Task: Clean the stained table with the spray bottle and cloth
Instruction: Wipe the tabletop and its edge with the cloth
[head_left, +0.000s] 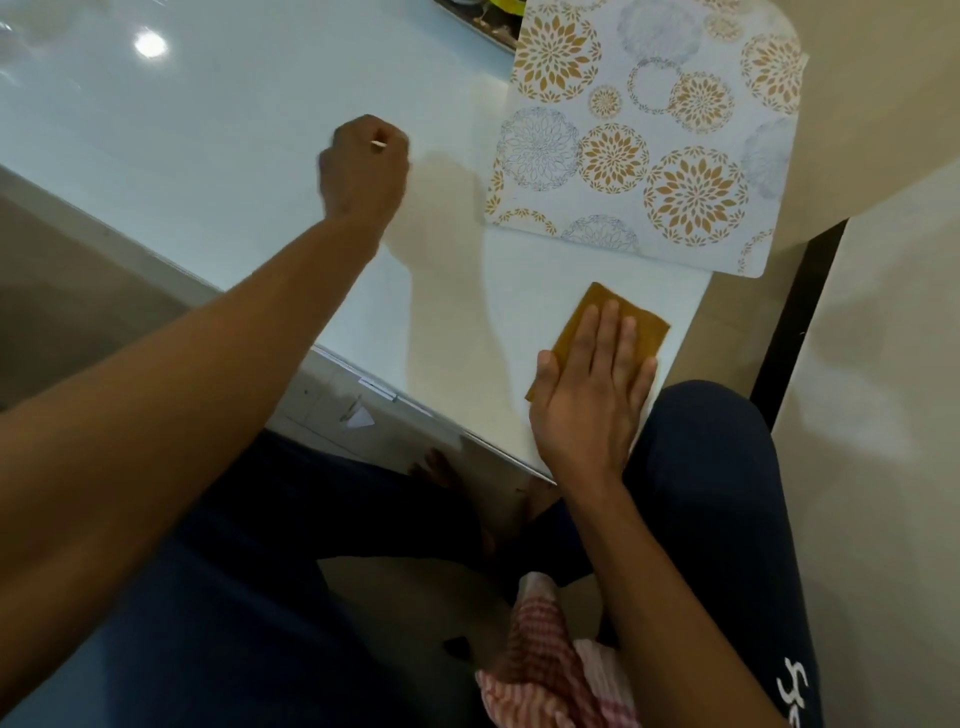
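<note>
A folded brown cloth (644, 325) lies on the glossy white table (208, 156) near its front right corner. My right hand (592, 384) rests flat on the cloth, fingers together and stretched out. My left hand (363, 171) is farther out over the middle of the table, curled into a fist around a small thin pale stick whose tip pokes out at the top. No spray bottle is in view.
A placemat (649, 140) with gold and grey flower circles lies at the table's right, overhanging the edge. A red-checked towel (550, 670) lies on my lap. The table's front edge (374, 387) runs diagonally; my legs sit below it.
</note>
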